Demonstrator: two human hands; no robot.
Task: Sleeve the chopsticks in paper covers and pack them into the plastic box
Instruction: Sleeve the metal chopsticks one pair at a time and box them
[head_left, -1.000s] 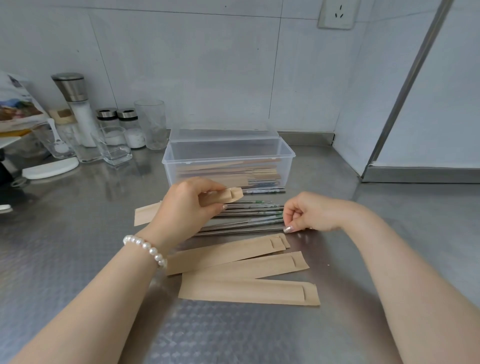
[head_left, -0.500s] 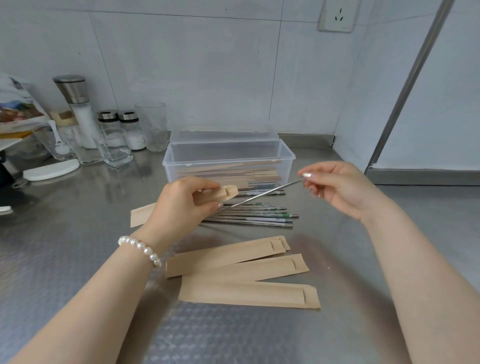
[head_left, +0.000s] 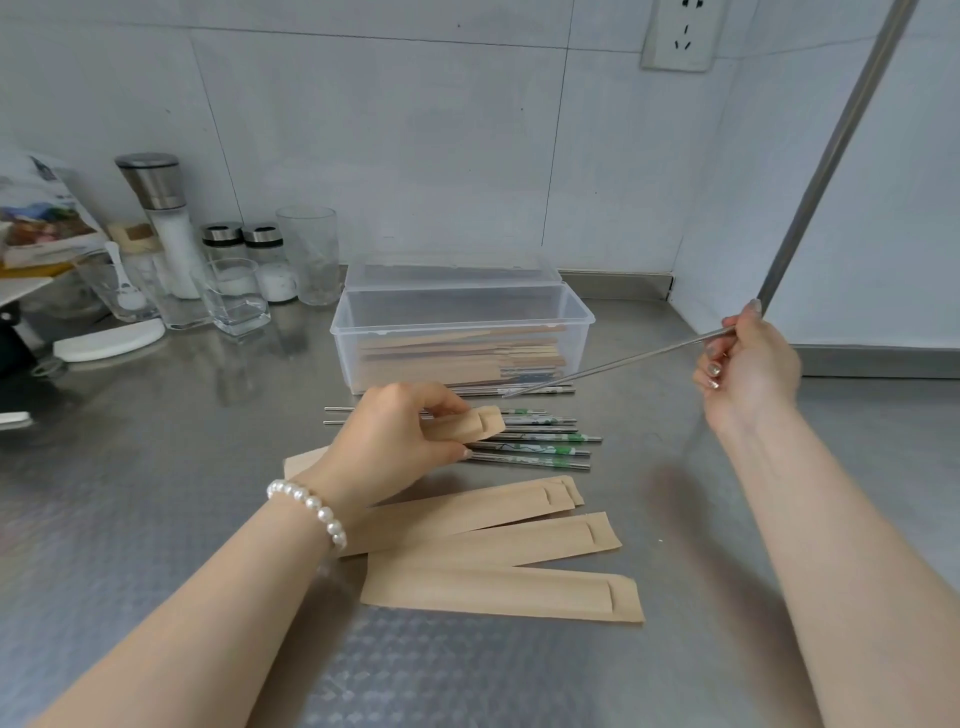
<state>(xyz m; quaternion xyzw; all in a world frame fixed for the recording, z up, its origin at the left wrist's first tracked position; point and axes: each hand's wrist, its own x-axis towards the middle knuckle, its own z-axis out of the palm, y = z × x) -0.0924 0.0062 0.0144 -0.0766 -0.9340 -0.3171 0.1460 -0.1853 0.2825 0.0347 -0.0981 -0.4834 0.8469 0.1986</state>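
1. Steel counter (head_left: 130, 519) carries a clear plastic box (head_left: 462, 317), lid off, sleeved chopsticks stacked inside.
2. Loose metal chopsticks (head_left: 540, 441) lie just in front of the box.
3. Left hand (head_left: 384, 447) pinches the open end of a kraft paper sleeve (head_left: 480, 423), over the loose chopsticks.
4. Right hand (head_left: 748, 364), right of the box, fingers curled round one chopstick (head_left: 613, 364), raised, tip angled toward the sleeve.
5. Three empty sleeves (head_left: 498, 590) lie nearer than the loose chopsticks.

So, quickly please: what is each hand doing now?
Left hand: holding a paper cover by its open end.
Right hand: holding a metal chopstick in the air.
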